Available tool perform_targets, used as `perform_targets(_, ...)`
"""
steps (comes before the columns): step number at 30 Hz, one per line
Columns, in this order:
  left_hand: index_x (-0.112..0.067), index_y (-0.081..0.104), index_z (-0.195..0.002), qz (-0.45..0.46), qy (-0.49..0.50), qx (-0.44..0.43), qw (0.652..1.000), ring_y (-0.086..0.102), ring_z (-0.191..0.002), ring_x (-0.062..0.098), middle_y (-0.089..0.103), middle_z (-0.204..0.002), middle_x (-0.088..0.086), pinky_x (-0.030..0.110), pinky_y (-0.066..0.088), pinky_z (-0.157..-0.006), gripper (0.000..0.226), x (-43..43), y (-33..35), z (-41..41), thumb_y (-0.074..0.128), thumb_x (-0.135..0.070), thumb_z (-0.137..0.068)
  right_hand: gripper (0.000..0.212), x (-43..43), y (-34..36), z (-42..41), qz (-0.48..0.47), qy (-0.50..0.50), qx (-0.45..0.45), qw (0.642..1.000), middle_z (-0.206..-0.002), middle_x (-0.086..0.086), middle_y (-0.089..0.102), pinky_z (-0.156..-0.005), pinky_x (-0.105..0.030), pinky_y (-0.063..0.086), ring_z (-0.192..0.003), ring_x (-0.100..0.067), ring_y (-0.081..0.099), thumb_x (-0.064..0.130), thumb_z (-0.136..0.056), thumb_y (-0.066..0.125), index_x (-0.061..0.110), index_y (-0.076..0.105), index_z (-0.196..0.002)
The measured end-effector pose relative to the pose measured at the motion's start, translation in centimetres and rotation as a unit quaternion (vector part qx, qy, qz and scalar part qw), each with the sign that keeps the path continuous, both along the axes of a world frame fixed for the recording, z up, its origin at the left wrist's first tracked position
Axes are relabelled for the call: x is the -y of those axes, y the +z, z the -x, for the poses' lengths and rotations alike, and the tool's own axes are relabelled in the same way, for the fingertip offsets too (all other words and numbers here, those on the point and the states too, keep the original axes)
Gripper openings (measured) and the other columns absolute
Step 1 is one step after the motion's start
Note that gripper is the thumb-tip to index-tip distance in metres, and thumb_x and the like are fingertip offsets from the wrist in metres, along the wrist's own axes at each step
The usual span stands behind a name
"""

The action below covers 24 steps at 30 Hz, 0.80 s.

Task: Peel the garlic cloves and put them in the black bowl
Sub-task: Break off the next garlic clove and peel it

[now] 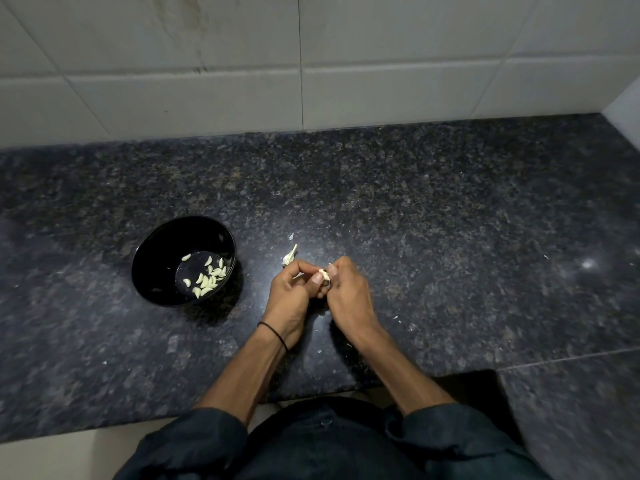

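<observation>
My left hand (292, 296) and my right hand (348, 292) meet over the dark granite counter (433, 220), both pinching one small pale garlic clove (323, 274) between thumbs and fingertips. Most of the clove is hidden by my fingers. The black bowl (162, 244) stands to the left of my hands and holds several peeled white cloves (207, 280) on its right side. A piece of garlic bulb or skin (290, 256) lies on the counter just beyond my left hand.
A small white scrap of skin (291, 236) lies farther back, and tiny flakes (396, 317) dot the counter to the right of my hands. A tiled wall (311, 64) rises behind the counter. The counter's front edge runs just before my body.
</observation>
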State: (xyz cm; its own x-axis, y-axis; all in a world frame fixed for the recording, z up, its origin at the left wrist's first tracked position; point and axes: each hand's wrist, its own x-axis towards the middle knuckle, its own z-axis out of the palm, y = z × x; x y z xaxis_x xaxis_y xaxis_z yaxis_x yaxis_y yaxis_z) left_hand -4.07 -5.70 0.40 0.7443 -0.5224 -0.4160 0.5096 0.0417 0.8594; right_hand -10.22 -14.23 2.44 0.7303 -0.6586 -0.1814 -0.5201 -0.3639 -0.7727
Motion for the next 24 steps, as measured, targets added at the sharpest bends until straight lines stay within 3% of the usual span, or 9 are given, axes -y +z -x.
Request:
perform_targets(6, -0.008, 0.063, -0.09, -0.007, -0.013, 0.019, 1.0, 0.06, -0.072, 0.027, 0.065, -0.084, 0.021, 0.034, 0.05, -0.062, 0.019, 0.1, 0.0, 0.0, 0.053, 0.006, -0.099, 0.016, -0.1, -0.2, -0.5, 0.06, 0.009, -0.007, 0.998, -0.088, -0.007, 0.061, -0.068, -0.04, 0.048, -0.083, -0.025, 0.059, 0.024, -0.1, 0.05, 0.014, 0.046, -0.088)
perform_targets(9, 0.004, 0.063, -0.1, -0.004, -0.018, 0.026, 0.999, 0.066, -0.081, 0.031, 0.071, -0.09, 0.022, 0.04, 0.055, -0.072, 0.006, 0.1, 0.0, 0.0, 0.058, 0.0, -0.098, 0.015, 0.1, -0.1, -0.6, 0.073, 0.009, -0.016, 0.997, -0.092, -0.007, 0.061, -0.069, -0.032, 0.038, -0.086, -0.024, 0.056, 0.022, -0.101, 0.05, 0.015, 0.044, -0.089)
perform_targets(12, 0.008, 0.062, -0.105, -0.002, -0.016, 0.017, 1.0, 0.066, -0.088, 0.033, 0.072, -0.095, 0.024, 0.044, 0.054, -0.082, 0.014, 0.0, -0.1, -0.1, 0.063, -0.002, -0.096, 0.016, 0.1, 0.1, -0.4, 0.04, 0.0, -0.007, 0.999, -0.089, -0.003, 0.06, -0.068, -0.034, 0.04, -0.082, -0.022, 0.058, 0.023, -0.104, 0.043, 0.015, 0.044, -0.089)
perform_targets(14, 0.004, 0.066, -0.103, -0.008, -0.016, 0.023, 1.0, 0.063, -0.081, 0.03, 0.071, -0.088, 0.02, 0.04, 0.053, -0.075, 0.009, 0.0, 0.0, 0.0, 0.062, -0.002, -0.096, 0.018, 0.3, 0.1, -0.3, 0.021, -0.015, -0.002, 1.0, -0.088, -0.001, 0.06, -0.068, -0.037, 0.045, -0.081, -0.021, 0.059, 0.025, -0.105, 0.04, 0.015, 0.045, -0.092)
perform_targets(18, -0.002, 0.074, -0.103, -0.021, -0.026, 0.056, 0.998, 0.06, -0.071, 0.019, 0.071, -0.076, 0.009, 0.045, 0.052, -0.079, 0.014, -0.2, 0.0, 0.0, 0.064, -0.001, -0.094, 0.012, 1.0, 0.3, -0.1, 0.012, -0.04, 0.002, 0.999, -0.091, -0.001, 0.058, -0.069, -0.031, 0.035, -0.082, -0.019, 0.054, 0.022, -0.107, 0.041, 0.016, 0.046, -0.098)
perform_targets(22, -0.016, 0.079, -0.101, -0.074, -0.033, 0.11, 0.991, 0.072, -0.09, 0.024, 0.078, -0.09, 0.005, 0.052, 0.055, -0.097, 0.016, -0.2, -0.1, -0.1, 0.07, -0.007, -0.091, 0.007, 1.2, 0.2, 0.3, -0.024, -0.05, 0.02, 0.998, -0.098, 0.001, 0.061, -0.065, -0.019, 0.037, -0.086, -0.013, 0.057, 0.011, -0.102, 0.048, 0.016, 0.051, -0.106)
perform_targets(24, -0.025, 0.08, -0.096, -0.095, -0.041, 0.144, 0.984, 0.074, -0.097, 0.023, 0.079, -0.095, 0.002, 0.052, 0.055, -0.097, 0.015, -0.3, -0.3, -0.3, 0.073, -0.014, -0.089, 0.008, 1.2, 0.0, 0.4, -0.041, -0.054, 0.038, 0.997, -0.099, 0.002, 0.063, -0.064, -0.011, 0.038, -0.087, -0.009, 0.058, 0.012, -0.101, 0.05, 0.017, 0.055, -0.105)
